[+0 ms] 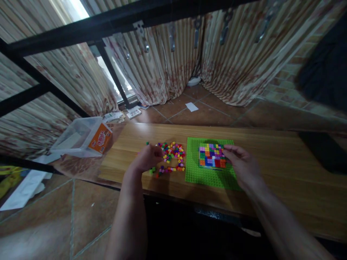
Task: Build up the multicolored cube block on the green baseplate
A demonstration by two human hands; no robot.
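A bright green studded baseplate (193,175) lies on the wooden table. On it stands a squarish block of many-coloured building bricks (212,156), built up in layers. My right hand (242,164) has thumb and fingers pinched together at the block's upper right edge. Whether a single brick sits between those fingertips is too small to tell. Left of the baseplate, loose small bricks (173,153) in many colours are scattered in a pile. Over the pile's left side is my left hand (149,157), its fingers curled in and closed. What they hold, if anything, is hidden.
Beyond the table's left end a clear plastic box (74,139) with an orange label stands. The wooden table (273,155) carries a dark flat object (324,151) at its right. A black metal frame (119,21) with hooks crosses above, before patterned curtains (168,65).
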